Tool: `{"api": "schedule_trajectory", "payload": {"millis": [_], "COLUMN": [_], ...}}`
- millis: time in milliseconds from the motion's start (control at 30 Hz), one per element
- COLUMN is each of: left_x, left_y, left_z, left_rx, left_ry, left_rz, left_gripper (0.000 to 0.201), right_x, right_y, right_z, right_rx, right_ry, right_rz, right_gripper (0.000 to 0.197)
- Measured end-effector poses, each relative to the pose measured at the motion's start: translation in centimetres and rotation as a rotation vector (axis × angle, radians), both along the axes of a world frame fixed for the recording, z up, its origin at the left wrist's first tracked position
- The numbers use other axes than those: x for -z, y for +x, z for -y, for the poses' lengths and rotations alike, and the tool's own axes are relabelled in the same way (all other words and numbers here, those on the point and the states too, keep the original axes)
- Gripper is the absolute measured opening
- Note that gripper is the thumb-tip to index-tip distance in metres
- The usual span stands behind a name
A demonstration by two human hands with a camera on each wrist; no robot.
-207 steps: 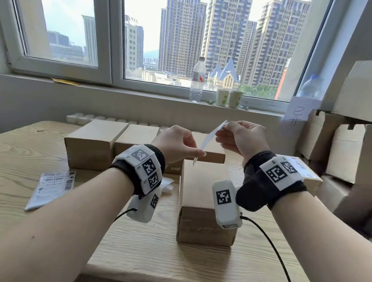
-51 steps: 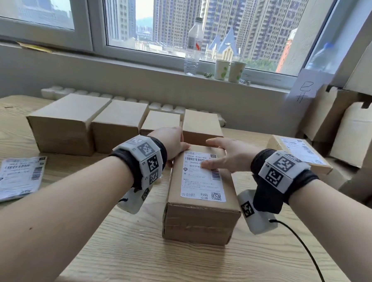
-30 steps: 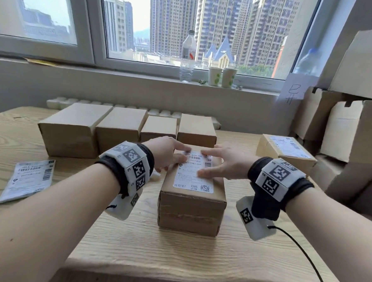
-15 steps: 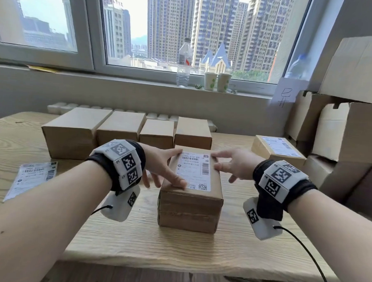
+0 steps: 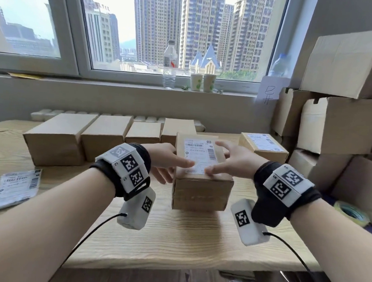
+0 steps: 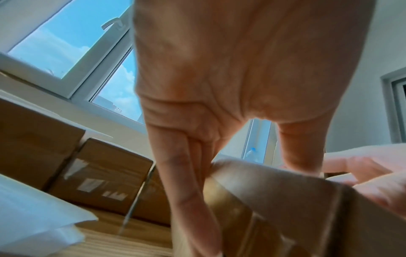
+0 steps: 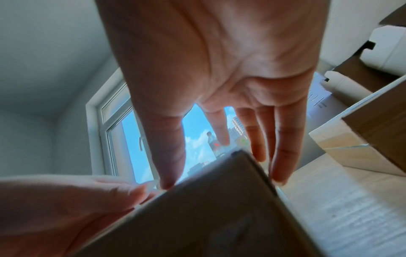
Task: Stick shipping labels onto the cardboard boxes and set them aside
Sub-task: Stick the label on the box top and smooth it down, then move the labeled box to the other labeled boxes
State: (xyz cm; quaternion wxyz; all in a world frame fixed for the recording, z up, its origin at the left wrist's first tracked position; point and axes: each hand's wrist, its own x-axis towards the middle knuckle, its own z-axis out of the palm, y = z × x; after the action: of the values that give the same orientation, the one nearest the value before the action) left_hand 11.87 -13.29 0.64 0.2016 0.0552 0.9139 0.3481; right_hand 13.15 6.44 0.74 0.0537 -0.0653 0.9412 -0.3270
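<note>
A brown cardboard box stands in the middle of the wooden table with a white shipping label stuck on its top. My left hand is at its left side: the thumb lies on the label's near edge and straight fingers run down the box wall. My right hand is at the right side, thumb on the label's near edge, fingers spread straight over the box edge. Neither hand curls round the box.
Several plain boxes line the back of the table. A labelled box sits just to the right. Spare labels lie at the left. Large cartons are stacked at the right, with a tape roll below them.
The label went from my fingers onto the box top. My hands slid from the label's middle to the box's sides, thumbs at its near edge. The box now sits nearer the labelled box.
</note>
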Motion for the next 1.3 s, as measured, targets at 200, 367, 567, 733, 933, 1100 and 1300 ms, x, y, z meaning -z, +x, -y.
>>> {"api": "schedule_trajectory", "payload": {"millis": [200,367,567,733,933,1100,1300], "left_x": [-0.6,0.5,1.2,0.8,-0.5,-0.7,0.6], "left_y": [-0.9,-2.1,-3.3,-4.6,-6.9,-8.3,-8.9], "left_z": [-3.5,-7.0,-9.5,-10.7,-11.3,-11.3,-9.8], "left_rx": [0.04,0.055,0.099,0.117,0.087,0.059,0.043], "left_ry": [0.138,0.165,0.058,0.017,-0.035,-0.076,-0.113], "left_rz": [-0.149,-0.198,-0.258,-0.323,-0.419,-0.459,-0.407], "left_gripper": [0.065,0.109,0.12,0.11,0.093,0.092,0.095], "right_x": [-0.1,1.3,1.5,1.1,-0.3,-1.1,-0.4], "right_y": [0.2,-1.2,-3.2,-4.6,-6.2,-7.8,-8.2], "right_z": [-4.1,-5.7,-7.8,-9.2,-9.7,-9.1,-7.8], "right_rx": [0.027,0.112,0.13,0.133,0.169,0.179,0.158], "right_ry": [-0.106,-0.01,-0.013,-0.016,-0.011,0.032,0.074], "right_rz": [-0.103,-0.133,-0.131,-0.162,-0.214,-0.218,-0.206], "right_gripper": [0.112,0.114,0.106,0.098,0.093,0.093,0.089]}}
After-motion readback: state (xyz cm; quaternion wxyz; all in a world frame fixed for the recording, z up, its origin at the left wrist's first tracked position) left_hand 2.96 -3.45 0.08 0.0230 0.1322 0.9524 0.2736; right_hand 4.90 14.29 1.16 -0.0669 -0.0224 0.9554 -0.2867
